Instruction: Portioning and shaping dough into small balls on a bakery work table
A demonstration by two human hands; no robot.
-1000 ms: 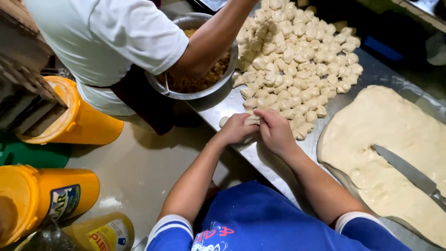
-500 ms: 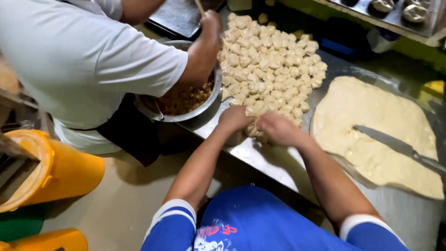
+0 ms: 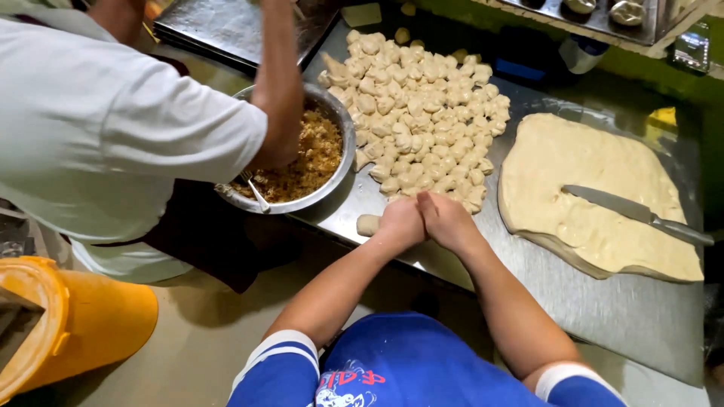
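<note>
The left hand [image 3: 401, 221] and the right hand [image 3: 446, 220] are pressed together, palm against palm, at the near edge of the heap of dough pieces [image 3: 418, 113] on the steel table [image 3: 603, 301]. Whatever lies between the palms is hidden, so I cannot tell for certain what they grasp; both hands are closed against each other rather than released, and the pose reads as rolling a small lump of dough into shape.

Just left of the left hand, a single dough piece [image 3: 368, 224] lies alone at the near table edge, apart from the heap. It looks like a short stub, its long axis running roughly left to right along the table edge.

The step in hand seems to be shaping one portion between the palms. The next move would call for parting the hands and setting the shaped bit down beside the lone piece or back with the heap, without crushing it.

To the right lies a flat dough sheet [image 3: 596, 196], with a long knife [image 3: 637, 214] resting on it, blade toward the left and handle toward the right edge. On the far left, another person in a white shirt [image 3: 98, 128] reaches an arm over a metal bowl of browned filling [image 3: 309, 162]. A yellow plastic container [image 3: 83, 324] stands on the floor at near left.
</note>
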